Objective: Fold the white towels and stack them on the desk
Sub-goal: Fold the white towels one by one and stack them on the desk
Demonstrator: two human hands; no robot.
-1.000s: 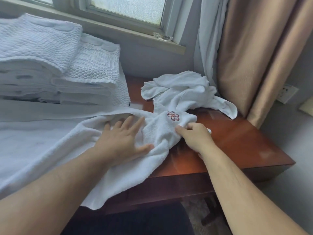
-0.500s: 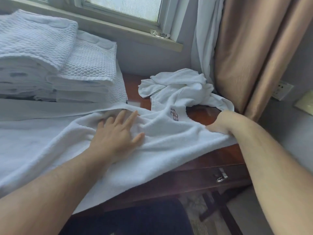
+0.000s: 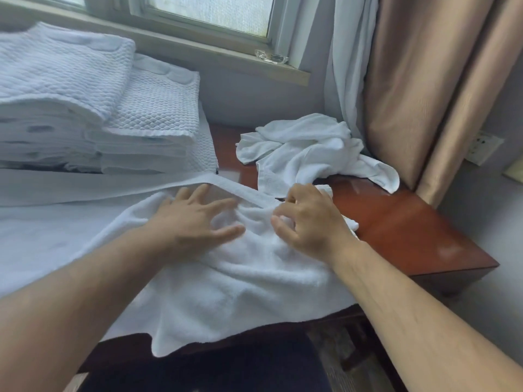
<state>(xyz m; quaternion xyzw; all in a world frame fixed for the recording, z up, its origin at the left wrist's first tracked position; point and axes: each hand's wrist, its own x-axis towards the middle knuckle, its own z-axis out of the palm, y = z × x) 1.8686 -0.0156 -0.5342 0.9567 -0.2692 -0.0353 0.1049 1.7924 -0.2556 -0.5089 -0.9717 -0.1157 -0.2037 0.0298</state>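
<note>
White towel (image 3: 240,292) lies rumpled on the desk (image 3: 410,227), left hand (image 3: 192,222) flat, right hand (image 3: 308,219) pinching it.

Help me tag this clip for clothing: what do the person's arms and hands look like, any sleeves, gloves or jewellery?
The left forearm and right forearm are bare to the frame edge, no sleeves. The left hand and right hand wear no gloves; no watch, bracelet or ring is visible.

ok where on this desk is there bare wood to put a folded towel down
The main bare patch of the red-brown wooden desk is its right end, bordered by the crumpled white towel behind and the spread white terry towel on the left. A narrow strip shows between the stacked folded white waffle towels and the crumpled towel. The left is crowded.
</note>
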